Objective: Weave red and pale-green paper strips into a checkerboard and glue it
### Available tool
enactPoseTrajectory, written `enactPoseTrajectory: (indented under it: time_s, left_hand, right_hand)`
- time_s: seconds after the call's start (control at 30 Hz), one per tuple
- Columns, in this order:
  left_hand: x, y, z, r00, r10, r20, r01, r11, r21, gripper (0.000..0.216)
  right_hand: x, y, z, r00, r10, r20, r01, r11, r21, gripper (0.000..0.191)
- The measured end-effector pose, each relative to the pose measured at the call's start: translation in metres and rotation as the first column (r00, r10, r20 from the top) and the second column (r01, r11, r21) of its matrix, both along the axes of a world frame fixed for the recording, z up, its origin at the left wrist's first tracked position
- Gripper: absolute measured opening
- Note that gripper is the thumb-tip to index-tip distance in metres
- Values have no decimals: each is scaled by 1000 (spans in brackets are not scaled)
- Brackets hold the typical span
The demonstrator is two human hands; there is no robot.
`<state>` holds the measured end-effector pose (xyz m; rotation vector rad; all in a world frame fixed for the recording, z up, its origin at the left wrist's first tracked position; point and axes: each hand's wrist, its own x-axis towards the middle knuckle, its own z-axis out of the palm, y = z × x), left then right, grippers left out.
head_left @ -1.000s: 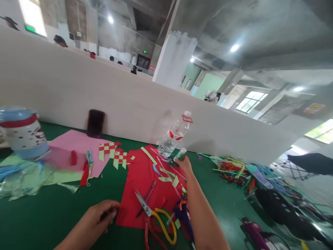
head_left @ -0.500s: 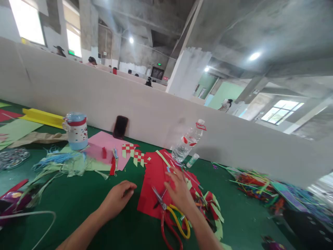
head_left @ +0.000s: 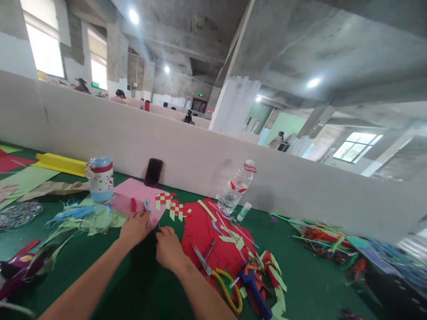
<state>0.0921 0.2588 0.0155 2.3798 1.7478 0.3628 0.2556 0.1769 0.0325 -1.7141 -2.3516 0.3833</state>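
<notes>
Fingers (head_left: 143,218) of L hand (head_left: 135,227) touch pink paper (head_left: 137,189).

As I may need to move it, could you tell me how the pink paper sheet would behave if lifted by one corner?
The pink paper sheet lies thin and flat on the green table, so it would probably droop. It looks light, and the small red piece resting on it would likely slide off.

Right hand (head_left: 169,249): fingers curled under, any hold hidden.
Left hand (head_left: 135,227): fingertip contact with pink paper (head_left: 133,191) unclear.
Blue tool (head_left: 255,289): end cut by bottom edge.
Purple object (head_left: 13,266): cut by left edge.
Straw pile (head_left: 328,242): blurred.
Distant people (head_left: 118,95): too small to tell.
</notes>
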Motion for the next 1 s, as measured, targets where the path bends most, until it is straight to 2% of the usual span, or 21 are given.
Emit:
enactPoseTrajectory:
  time_s: [0.17, 0.47, 0.67, 0.83, 1.0]
  left_hand:
    - [10, 13, -6, 999, -41, -29, 41, 999, -5, 42]
    - [4, 25, -9, 995, -39, -91, 30, 995, -91, 41]
    - [2, 27, -2, 993, 4, -120, -20, 991, -132, 36]
    - [2, 26, 0, 992, 55, -112, -71, 988, -139, 36]
    - [2, 20, 1, 996, 7, -86, -16, 993, -114, 34]
  right_hand:
    - [-5, 20, -3, 994, -89, 64, 89, 996, 11, 44]
    - [-14, 34, -3, 994, -89, 67, 92, 995, -42, 63]
    - [-14, 34, -4, 994, -103, 24, 104, 993, -61, 60]
    - [-16, 25, -4, 999, -51, 8, 51, 997, -62, 56]
    - [-8, 24, 5, 1000, -15, 10, 16, 998, -68, 49]
